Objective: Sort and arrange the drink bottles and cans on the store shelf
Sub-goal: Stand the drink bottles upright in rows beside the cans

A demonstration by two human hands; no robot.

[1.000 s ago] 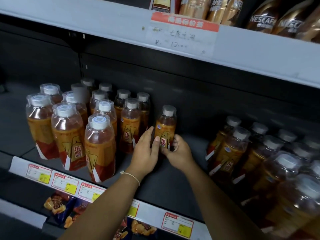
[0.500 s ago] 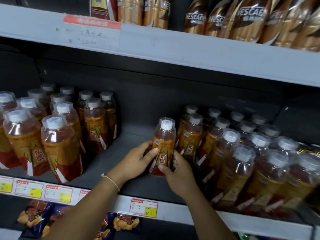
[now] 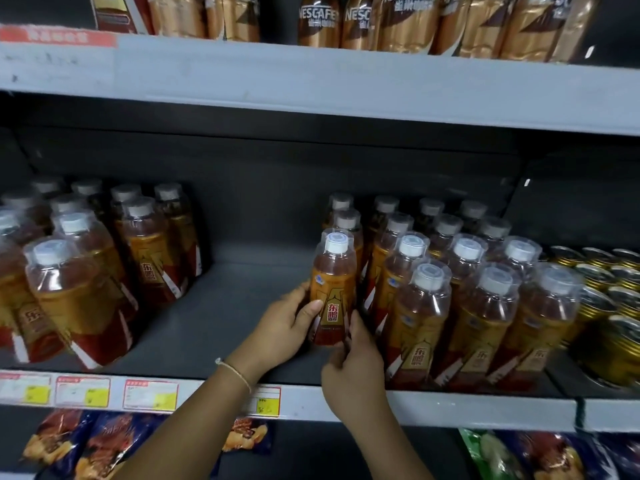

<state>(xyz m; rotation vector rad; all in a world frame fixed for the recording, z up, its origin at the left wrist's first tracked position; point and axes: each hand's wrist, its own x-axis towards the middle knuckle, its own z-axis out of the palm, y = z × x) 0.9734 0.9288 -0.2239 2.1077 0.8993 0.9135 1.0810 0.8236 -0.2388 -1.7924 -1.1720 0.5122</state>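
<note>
An orange-labelled drink bottle with a white cap stands upright on the dark middle shelf, at the left edge of the right-hand group of matching bottles. My left hand holds its left side with the thumb across the label. My right hand grips its lower right side from below. A second group of the same bottles stands at the left of the shelf.
Gold cans sit at the far right of the same shelf. Coffee bottles line the shelf above. Price tags run along the front rail, with snack bags below. A gap lies between the two bottle groups.
Both hands have carried the bottle rightward from the left group across the gap to the left edge of the right group. My view has panned right with it.
</note>
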